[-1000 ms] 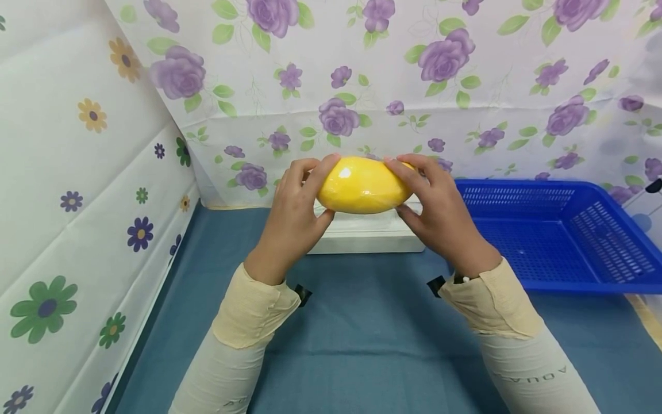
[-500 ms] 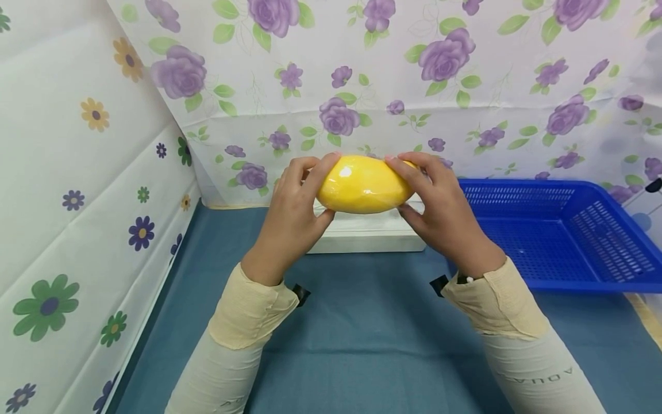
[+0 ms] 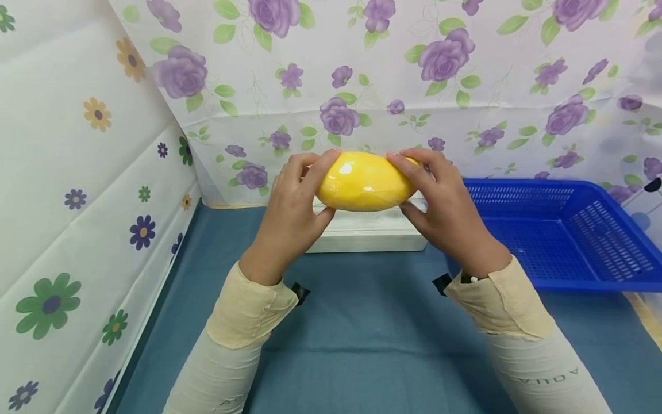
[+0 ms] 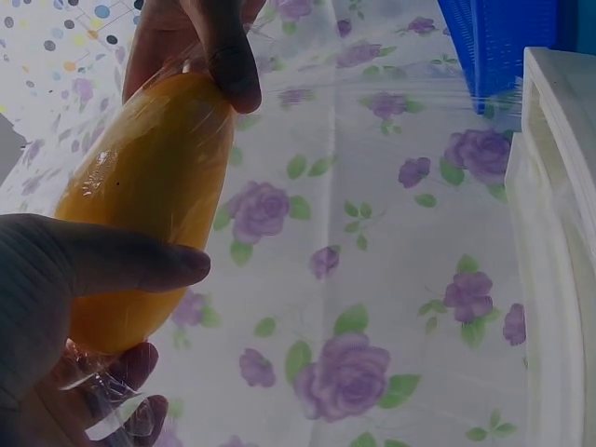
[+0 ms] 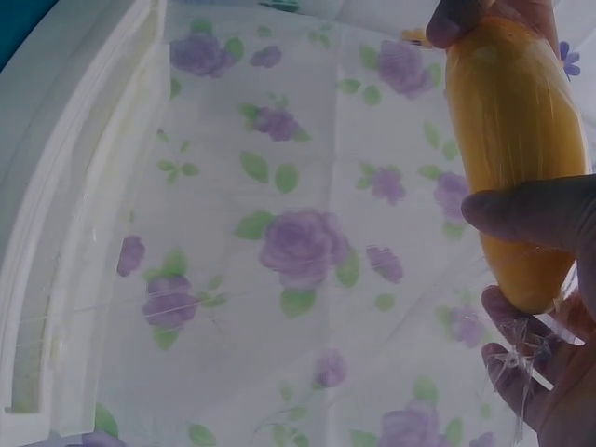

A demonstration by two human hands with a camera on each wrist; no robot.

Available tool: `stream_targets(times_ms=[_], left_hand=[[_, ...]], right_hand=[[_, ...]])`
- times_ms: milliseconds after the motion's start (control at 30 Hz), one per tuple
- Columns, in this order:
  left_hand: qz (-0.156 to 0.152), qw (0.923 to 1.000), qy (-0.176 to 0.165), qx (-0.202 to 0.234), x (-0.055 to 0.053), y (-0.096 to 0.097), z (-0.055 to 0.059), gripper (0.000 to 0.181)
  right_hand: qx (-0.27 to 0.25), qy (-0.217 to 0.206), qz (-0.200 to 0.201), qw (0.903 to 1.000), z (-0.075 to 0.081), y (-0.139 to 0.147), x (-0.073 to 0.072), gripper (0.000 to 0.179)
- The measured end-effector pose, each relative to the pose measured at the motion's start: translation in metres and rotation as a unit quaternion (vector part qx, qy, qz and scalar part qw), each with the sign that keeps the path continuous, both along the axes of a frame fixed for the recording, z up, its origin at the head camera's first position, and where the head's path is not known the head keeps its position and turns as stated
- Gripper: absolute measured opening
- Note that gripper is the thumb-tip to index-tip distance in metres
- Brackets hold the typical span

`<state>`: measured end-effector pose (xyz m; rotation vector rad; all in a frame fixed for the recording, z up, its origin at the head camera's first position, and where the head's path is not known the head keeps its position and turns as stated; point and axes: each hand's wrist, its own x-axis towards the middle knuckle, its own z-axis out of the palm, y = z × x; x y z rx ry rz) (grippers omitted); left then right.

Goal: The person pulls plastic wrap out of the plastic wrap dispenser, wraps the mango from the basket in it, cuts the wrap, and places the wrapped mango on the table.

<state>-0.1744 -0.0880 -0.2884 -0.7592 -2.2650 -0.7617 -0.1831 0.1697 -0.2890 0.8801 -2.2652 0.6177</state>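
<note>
A yellow mango [image 3: 364,183], glossy with clear plastic wrap, is held up level in front of me. My left hand [image 3: 292,215] grips its left end, thumb below and fingers above. The right hand [image 3: 449,215] grips the other end the same way. Loose crumpled wrap hangs by the fingers under the mango [image 4: 154,177] in the left wrist view, and also beneath the mango [image 5: 512,112] in the right wrist view. Behind and below it stands a white plastic box [image 3: 367,242], partly hidden; the wrist views show a long slot along it.
A blue perforated basket [image 3: 543,253] stands at the right on the blue-grey cloth [image 3: 357,333]. Flowered sheets form the back wall [image 3: 388,69] and the left wall [image 3: 67,161].
Both hands have raised the mango very slightly, and the right hand has shifted a little to the right. The grip looks the same.
</note>
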Motion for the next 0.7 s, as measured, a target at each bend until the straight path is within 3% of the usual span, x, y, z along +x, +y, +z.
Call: stream_targets(times_ms=[700], left_hand=[[-0.011, 0.9997, 0.01, -0.019, 0.013, -0.004, 0.01, 0.08]], right_hand=[[0.011, 0.004, 0.007, 0.9999, 0.01, 0.001, 0.015, 0.084]])
